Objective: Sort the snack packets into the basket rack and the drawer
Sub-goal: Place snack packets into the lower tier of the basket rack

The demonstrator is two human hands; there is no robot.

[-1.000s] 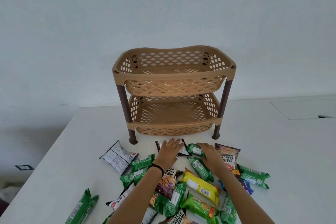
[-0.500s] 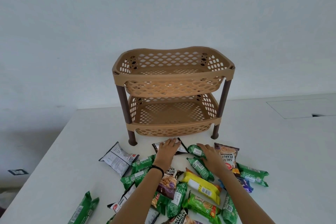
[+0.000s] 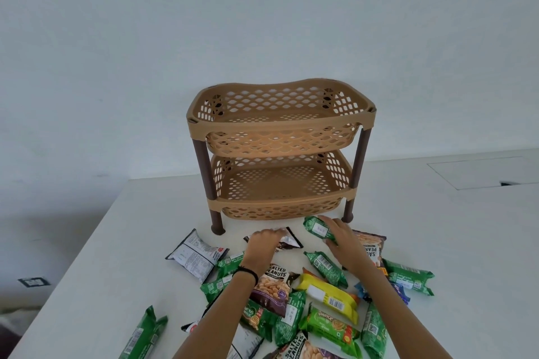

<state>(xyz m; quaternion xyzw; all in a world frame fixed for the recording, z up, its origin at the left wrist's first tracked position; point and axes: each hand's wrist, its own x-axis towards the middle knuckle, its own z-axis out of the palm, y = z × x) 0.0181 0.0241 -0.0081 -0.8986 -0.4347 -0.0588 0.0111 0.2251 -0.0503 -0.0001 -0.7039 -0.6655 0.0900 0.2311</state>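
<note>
A tan two-tier basket rack (image 3: 280, 125) with brown legs stands on the white table; both tiers hold nothing. Snack packets lie scattered in front of it. My left hand (image 3: 264, 245) is closed on a small black-and-white packet (image 3: 290, 240) just in front of the rack. My right hand (image 3: 341, 237) grips a green packet (image 3: 316, 227), lifted slightly near the rack's lower tier. A salted peanuts packet (image 3: 274, 285), a yellow packet (image 3: 329, 293) and several green packets (image 3: 326, 267) lie below my hands. No drawer is in view.
A white packet (image 3: 195, 255) lies to the left, a green packet (image 3: 145, 332) near the table's left edge. Another peanut packet (image 3: 372, 248) and a green packet (image 3: 408, 275) lie to the right. A rectangular hatch (image 3: 478, 172) is set in the table at the far right.
My right hand has closed on the green packet and raised it toward the rack. My left hand has curled around the black-and-white packet.
</note>
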